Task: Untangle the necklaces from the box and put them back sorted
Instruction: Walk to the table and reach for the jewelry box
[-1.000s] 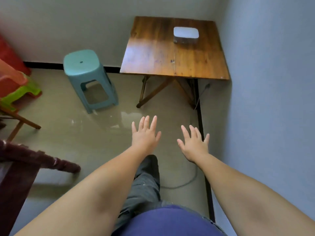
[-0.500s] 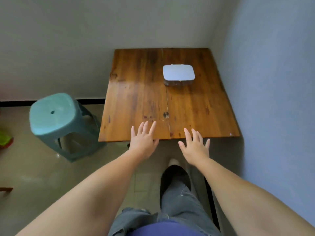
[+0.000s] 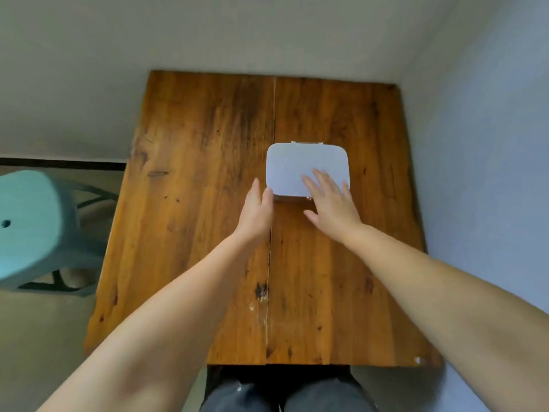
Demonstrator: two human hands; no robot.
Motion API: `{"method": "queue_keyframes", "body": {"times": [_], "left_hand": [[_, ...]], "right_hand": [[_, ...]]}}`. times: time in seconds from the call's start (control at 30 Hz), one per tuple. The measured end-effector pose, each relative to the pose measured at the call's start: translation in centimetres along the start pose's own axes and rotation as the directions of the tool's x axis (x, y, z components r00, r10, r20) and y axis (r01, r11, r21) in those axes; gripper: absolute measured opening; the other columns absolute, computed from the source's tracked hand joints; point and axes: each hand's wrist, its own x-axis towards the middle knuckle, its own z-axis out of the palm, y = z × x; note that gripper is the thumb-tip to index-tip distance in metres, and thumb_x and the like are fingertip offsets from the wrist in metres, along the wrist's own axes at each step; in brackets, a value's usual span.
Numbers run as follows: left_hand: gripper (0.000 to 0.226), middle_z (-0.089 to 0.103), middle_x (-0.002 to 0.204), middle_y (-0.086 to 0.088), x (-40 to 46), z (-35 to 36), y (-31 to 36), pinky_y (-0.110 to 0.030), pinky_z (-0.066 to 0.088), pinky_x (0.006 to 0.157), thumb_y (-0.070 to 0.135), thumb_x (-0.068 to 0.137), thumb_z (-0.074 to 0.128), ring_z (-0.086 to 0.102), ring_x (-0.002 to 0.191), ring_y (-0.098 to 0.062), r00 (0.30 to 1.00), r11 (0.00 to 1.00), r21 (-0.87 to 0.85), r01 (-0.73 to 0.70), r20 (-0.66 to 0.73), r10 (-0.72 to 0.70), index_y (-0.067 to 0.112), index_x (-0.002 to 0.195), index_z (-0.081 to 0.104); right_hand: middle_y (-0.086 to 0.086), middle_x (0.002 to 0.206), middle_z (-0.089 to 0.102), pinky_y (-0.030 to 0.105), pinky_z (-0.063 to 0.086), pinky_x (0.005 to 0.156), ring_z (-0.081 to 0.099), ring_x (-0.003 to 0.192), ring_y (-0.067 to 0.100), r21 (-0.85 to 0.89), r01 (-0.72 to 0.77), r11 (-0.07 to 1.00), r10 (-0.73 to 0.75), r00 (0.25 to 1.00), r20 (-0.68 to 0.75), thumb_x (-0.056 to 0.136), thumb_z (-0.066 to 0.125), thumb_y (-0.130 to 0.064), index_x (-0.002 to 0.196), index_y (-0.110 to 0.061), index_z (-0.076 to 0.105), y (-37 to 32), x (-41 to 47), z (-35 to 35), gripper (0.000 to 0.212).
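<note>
A closed white box (image 3: pixel 297 165) with rounded corners sits on the wooden table (image 3: pixel 208 173), right of its middle seam. My left hand (image 3: pixel 257 211) reaches its near left corner, fingers together, thumb at the box's side. My right hand (image 3: pixel 332 203) lies flat with spread fingers over the lid's near right part. Neither hand holds anything. A small metal clasp shows on the box's front between the hands. No necklaces are visible; the lid hides the inside.
The table stands in a corner, with a wall behind and another along its right edge. A teal plastic stool (image 3: pixel 29 230) stands on the floor to the left. My legs are at the table's near edge.
I have come up to the table from across the room. Both hands have moved forward from the table's near edge to the white box.
</note>
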Motion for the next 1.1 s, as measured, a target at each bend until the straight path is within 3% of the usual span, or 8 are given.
{"method": "queue_keyframes", "body": {"times": [0.17, 0.3, 0.5, 0.67, 0.77, 0.87, 0.97, 1.1], "left_hand": [[0.046, 0.045, 0.141, 0.006, 3.1, 0.8, 0.4, -0.027, 0.033, 0.1, 0.045, 0.1, 0.024, 0.04, 0.126, -0.007, 0.997, 0.957, -0.287, 0.029, 0.073, -0.009, 0.026, 0.141, 0.037], [0.046, 0.043, 0.144, 0.009, 3.0, 1.1, -0.4, -0.029, 0.031, 0.107, 0.045, 0.1, 0.025, 0.037, 0.13, -0.006, 0.998, 0.942, -0.334, 0.022, 0.056, -0.003, 0.029, 0.142, 0.035], [0.042, 0.048, 0.132, 0.015, 3.6, 1.4, -0.4, -0.01, 0.031, 0.088, 0.041, 0.101, 0.023, 0.044, 0.116, 0.003, 1.0, 0.97, -0.243, -0.016, -0.003, 0.016, 0.031, 0.139, 0.039], [0.04, 0.049, 0.141, 0.008, 4.7, 1.4, -1.1, -0.03, 0.034, 0.108, 0.029, 0.101, 0.032, 0.041, 0.129, -0.006, 0.997, 0.983, -0.184, -0.015, -0.075, 0.001, 0.028, 0.14, 0.039], [0.044, 0.045, 0.144, 0.006, 5.1, 1.3, -1.5, -0.03, 0.031, 0.109, 0.019, 0.099, 0.038, 0.038, 0.131, -0.007, 0.995, 0.997, -0.068, -0.035, -0.101, 0.028, 0.027, 0.142, 0.035], [0.043, 0.046, 0.139, 0.003, 5.4, 1.7, -1.4, -0.036, 0.038, 0.108, 0.017, 0.099, 0.039, 0.043, 0.126, -0.009, 0.988, 0.996, -0.091, -0.009, -0.153, -0.005, 0.025, 0.141, 0.037], [0.043, 0.045, 0.135, 0.0, 5.5, 2.3, -1.1, -0.028, 0.055, 0.086, 0.013, 0.099, 0.036, 0.056, 0.111, -0.013, 0.982, 0.987, -0.161, 0.028, -0.181, -0.057, 0.025, 0.14, 0.039], [0.044, 0.043, 0.126, 0.003, 5.0, 3.4, -0.7, -0.005, 0.048, 0.062, 0.011, 0.099, 0.033, 0.066, 0.087, -0.017, 0.96, 0.976, -0.212, 0.049, -0.26, -0.105, 0.024, 0.141, 0.038]], "right_hand": [[0.007, 0.159, 0.013, 0.055, -0.001, 0.114, 0.008, 0.146, 0.027, -0.087, 0.121, 0.989, -0.12, 0.993, 0.012, 0.092, 0.051, -0.04, 0.148, -0.027, 0.017, 1.9, 3.5, 1.8, 0.067], [0.014, 0.156, 0.022, 0.056, 0.009, 0.113, 0.018, 0.144, 0.034, -0.135, 0.194, 0.972, -0.196, 0.981, -0.005, 0.091, 0.057, -0.033, 0.146, -0.02, 0.028, 2.3, 3.3, 1.8, 0.063], [0.021, 0.154, 0.025, 0.05, 0.022, 0.113, 0.021, 0.142, 0.04, -0.16, 0.282, 0.946, -0.274, 0.959, 0.072, 0.095, 0.049, -0.022, 0.146, -0.01, 0.025, 2.0, 4.0, -1.4, 0.058], [0.019, 0.118, 0.066, 0.049, 0.055, 0.079, 0.062, 0.106, 0.039, 0.017, 0.436, 0.9, -0.434, 0.899, -0.061, 0.088, 0.06, -0.028, 0.122, -0.007, 0.059, 2.9, 5.7, -7.6, 0.04], [0.012, 0.102, 0.072, 0.042, 0.055, 0.069, 0.067, 0.087, 0.034, 0.119, 0.394, 0.911, -0.358, 0.902, -0.242, 0.09, 0.053, -0.035, 0.11, -0.012, 0.065, 4.4, 8.6, -10.2, 0.033], [0.011, 0.108, 0.07, 0.037, 0.048, 0.072, 0.064, 0.095, 0.034, 0.143, 0.243, 0.959, -0.176, 0.912, -0.37, 0.091, 0.054, -0.04, 0.112, -0.015, 0.063, 6.5, 13.1, -10.9, 0.034], [0.016, 0.125, 0.058, 0.039, 0.043, 0.086, 0.054, 0.113, 0.034, 0.191, 0.064, 0.98, 0.001, 0.945, -0.327, 0.09, 0.055, -0.032, 0.124, -0.011, 0.055, 8.7, 17.6, -10.1, 0.04], [0.026, 0.131, 0.047, 0.039, 0.037, 0.097, 0.045, 0.12, 0.04, 0.236, -0.029, 0.971, 0.066, 0.986, -0.152, 0.091, 0.048, -0.012, 0.132, -0.004, 0.048, 9.8, 20.1, -7.9, 0.041]]}}
